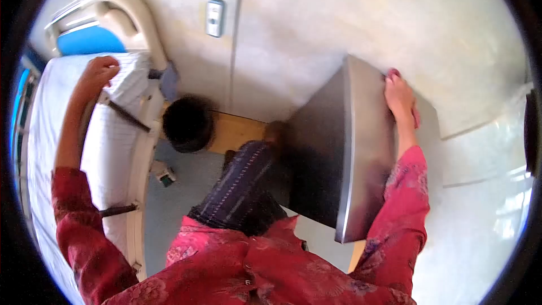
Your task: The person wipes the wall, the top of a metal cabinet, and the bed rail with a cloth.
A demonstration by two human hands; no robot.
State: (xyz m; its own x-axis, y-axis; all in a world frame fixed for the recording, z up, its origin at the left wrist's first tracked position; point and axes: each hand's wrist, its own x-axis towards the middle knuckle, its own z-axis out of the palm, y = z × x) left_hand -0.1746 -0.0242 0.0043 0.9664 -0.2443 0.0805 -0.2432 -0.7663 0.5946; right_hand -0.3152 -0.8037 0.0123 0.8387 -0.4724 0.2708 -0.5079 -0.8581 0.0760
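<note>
My right hand (400, 99) presses a dark red cloth (416, 114) onto the top of a brown-grey metal cabinet (370, 152). The cloth shows at both sides of the hand. On the left, my left hand (101, 74) is held over the white bed (59, 118), its fingers curled inward. Whatever those fingers may hold is hidden. A dark bar of the bed's side rail (129, 116) lies just below that wrist.
Between bed and cabinet, a black round bin (188, 124) stands by the wall. A small white and dark object (163, 173) lies on the grey floor (183, 209). The beige headboard (144, 14) and a wall socket (214, 18) are behind.
</note>
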